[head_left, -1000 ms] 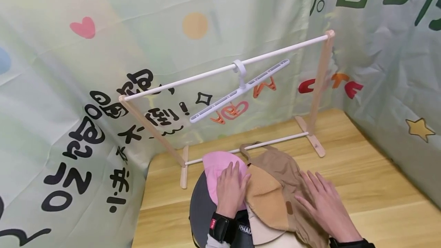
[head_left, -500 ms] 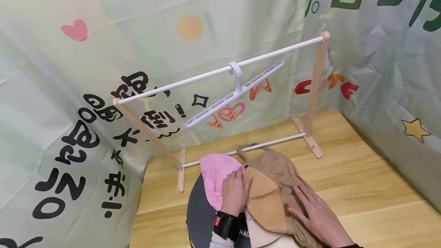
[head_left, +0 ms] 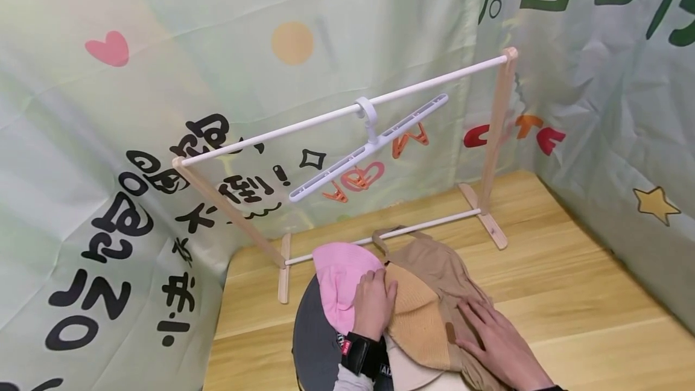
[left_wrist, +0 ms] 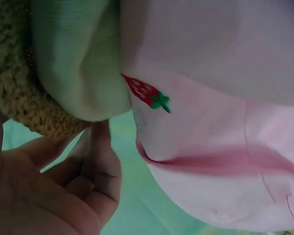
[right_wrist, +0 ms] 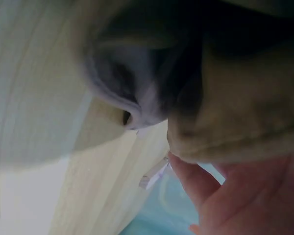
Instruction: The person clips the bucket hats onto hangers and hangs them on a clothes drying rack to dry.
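Note:
My left hand point(head_left: 374, 303) rests over the seam between a pink hat point(head_left: 339, 282) and an orange knitted hat point(head_left: 418, 312). In the left wrist view its fingers touch the edge of a fuzzy brown hat point(left_wrist: 44, 110), beside a strawberry motif point(left_wrist: 149, 93) on the pink cloth. My right hand point(head_left: 496, 343) lies with extended fingers on a brown cap point(head_left: 434, 264); its thumb meets the cloth edge in the right wrist view. Beneath are a dark grey hat point(head_left: 315, 336) and a cream hat point(head_left: 409, 367), partly covered.
Behind the pile stands a drying rack with a white top bar point(head_left: 429, 83) and wooden legs point(head_left: 495, 137). A lavender hanger point(head_left: 331, 172) with several orange clips point(head_left: 399, 146) hangs from it. Printed cloth walls point(head_left: 190, 5) border the wooden table point(head_left: 548, 246).
My right hand has moved left and settled onto the brown cap. The left hand has shifted slightly right toward the orange hat, its fingers more bent. The head view has shifted slightly.

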The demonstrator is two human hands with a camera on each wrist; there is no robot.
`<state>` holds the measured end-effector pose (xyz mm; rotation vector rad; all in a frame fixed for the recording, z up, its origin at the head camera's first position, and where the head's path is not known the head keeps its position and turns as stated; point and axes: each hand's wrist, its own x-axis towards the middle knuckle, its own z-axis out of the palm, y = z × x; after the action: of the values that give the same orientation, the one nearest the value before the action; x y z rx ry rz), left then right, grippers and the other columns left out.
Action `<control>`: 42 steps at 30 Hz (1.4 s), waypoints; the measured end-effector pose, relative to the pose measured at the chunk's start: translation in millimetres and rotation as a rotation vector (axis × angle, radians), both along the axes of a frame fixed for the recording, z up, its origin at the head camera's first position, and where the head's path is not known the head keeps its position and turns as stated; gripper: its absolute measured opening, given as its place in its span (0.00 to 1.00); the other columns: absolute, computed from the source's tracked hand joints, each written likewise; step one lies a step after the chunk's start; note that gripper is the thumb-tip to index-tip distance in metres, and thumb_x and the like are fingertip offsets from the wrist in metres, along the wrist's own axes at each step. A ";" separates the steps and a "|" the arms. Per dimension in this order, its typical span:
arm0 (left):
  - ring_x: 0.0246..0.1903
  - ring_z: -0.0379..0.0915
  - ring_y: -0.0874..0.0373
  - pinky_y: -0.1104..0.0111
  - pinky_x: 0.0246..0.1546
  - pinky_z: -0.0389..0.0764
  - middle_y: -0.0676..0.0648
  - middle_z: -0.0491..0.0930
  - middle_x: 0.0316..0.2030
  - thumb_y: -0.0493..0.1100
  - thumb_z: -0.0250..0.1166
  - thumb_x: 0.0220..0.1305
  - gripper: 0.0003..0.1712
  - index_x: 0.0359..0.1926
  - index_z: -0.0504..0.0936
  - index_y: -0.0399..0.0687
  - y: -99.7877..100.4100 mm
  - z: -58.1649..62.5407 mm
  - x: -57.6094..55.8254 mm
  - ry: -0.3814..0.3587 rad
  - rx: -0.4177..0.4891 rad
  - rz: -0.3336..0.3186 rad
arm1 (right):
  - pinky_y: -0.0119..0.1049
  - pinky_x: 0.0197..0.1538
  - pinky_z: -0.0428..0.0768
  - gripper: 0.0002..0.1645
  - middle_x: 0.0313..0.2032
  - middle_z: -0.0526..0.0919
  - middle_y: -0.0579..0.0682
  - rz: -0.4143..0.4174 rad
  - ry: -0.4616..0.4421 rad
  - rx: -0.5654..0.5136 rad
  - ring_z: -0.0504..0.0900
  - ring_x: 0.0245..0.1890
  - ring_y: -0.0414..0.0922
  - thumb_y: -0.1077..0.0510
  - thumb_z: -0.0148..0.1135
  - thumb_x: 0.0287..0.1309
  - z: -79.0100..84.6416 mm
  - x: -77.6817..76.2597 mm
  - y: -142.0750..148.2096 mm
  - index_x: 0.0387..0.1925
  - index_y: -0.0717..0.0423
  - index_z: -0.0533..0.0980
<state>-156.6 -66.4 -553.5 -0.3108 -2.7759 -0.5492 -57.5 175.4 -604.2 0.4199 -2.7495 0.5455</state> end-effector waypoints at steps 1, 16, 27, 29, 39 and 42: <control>0.39 0.81 0.45 0.55 0.41 0.82 0.41 0.83 0.38 0.44 0.73 0.65 0.17 0.50 0.86 0.38 0.9 0.1 -0.2 -0.003 0.021 0.002 | 0.50 0.62 0.71 0.44 0.64 0.80 0.61 0.000 0.008 0.003 0.78 0.64 0.59 0.40 0.78 0.53 -2.2 0.3 0.4 0.65 0.61 0.79; 0.44 0.82 0.42 0.52 0.50 0.83 0.40 0.80 0.43 0.36 0.73 0.65 0.19 0.56 0.85 0.34 9.1 11.4 -3.4 -0.175 0.300 -0.028 | 0.50 0.66 0.75 0.38 0.63 0.81 0.62 0.018 -0.092 -0.053 0.78 0.64 0.61 0.40 0.75 0.58 2.7 6.9 -7.2 0.60 0.64 0.81; 0.39 0.83 0.41 0.51 0.44 0.84 0.39 0.81 0.41 0.35 0.74 0.63 0.19 0.54 0.87 0.34 13.7 18.6 -8.2 -0.212 0.258 0.012 | 0.62 0.56 0.79 0.59 0.62 0.80 0.62 0.116 -0.188 -0.101 0.77 0.62 0.63 0.25 0.80 0.40 -2.6 15.6 -18.9 0.63 0.64 0.79; 0.40 0.83 0.41 0.51 0.44 0.84 0.39 0.81 0.41 0.35 0.74 0.63 0.19 0.54 0.87 0.34 14.4 19.8 -8.5 -0.219 0.254 0.016 | 0.59 0.53 0.81 0.53 0.59 0.81 0.60 0.170 -0.092 -0.082 0.79 0.58 0.61 0.30 0.83 0.39 -8.0 15.3 -21.0 0.59 0.63 0.81; 0.39 0.84 0.41 0.51 0.45 0.85 0.40 0.80 0.42 0.37 0.75 0.64 0.19 0.54 0.87 0.35 18.5 21.9 -16.4 -0.220 0.234 0.010 | 0.45 0.45 0.86 0.16 0.44 0.90 0.48 0.316 0.203 -0.130 0.87 0.47 0.54 0.54 0.77 0.59 -12.0 7.9 -26.1 0.47 0.55 0.86; 0.40 0.83 0.43 0.52 0.46 0.85 0.41 0.79 0.43 0.38 0.74 0.65 0.18 0.54 0.87 0.36 19.6 22.7 -16.7 -0.222 0.241 0.008 | 0.41 0.40 0.87 0.15 0.41 0.89 0.48 0.285 0.159 -0.184 0.88 0.42 0.48 0.61 0.78 0.54 -2.7 8.1 -25.5 0.44 0.55 0.85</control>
<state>-173.3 -46.9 -530.7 -0.1948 -2.8757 -0.9590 -49.4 149.9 -606.8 0.7789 -2.4762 0.7901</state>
